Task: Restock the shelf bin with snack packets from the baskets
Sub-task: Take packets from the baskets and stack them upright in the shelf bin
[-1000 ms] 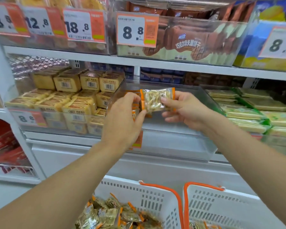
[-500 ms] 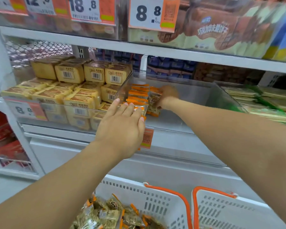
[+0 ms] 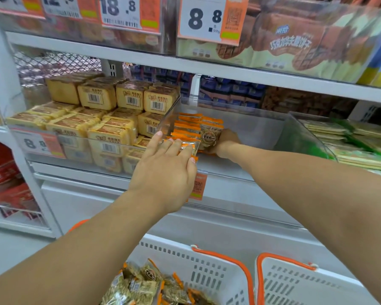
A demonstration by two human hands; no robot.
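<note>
Since a second ago: my right hand [image 3: 226,140] has carried the packet [image 3: 209,137] from mid-air into the clear shelf bin [image 3: 262,133].
My right hand is set against the packet, which stands on edge beside the row of orange-edged packets [image 3: 186,128] (grip hidden, cannot tell if fingers are curled). My left hand [image 3: 166,170] lies flat, fingers straight, on the bin's front wall. More packets sit in the left basket [image 3: 209,274]; right basket [image 3: 295,282] beside it.
</note>
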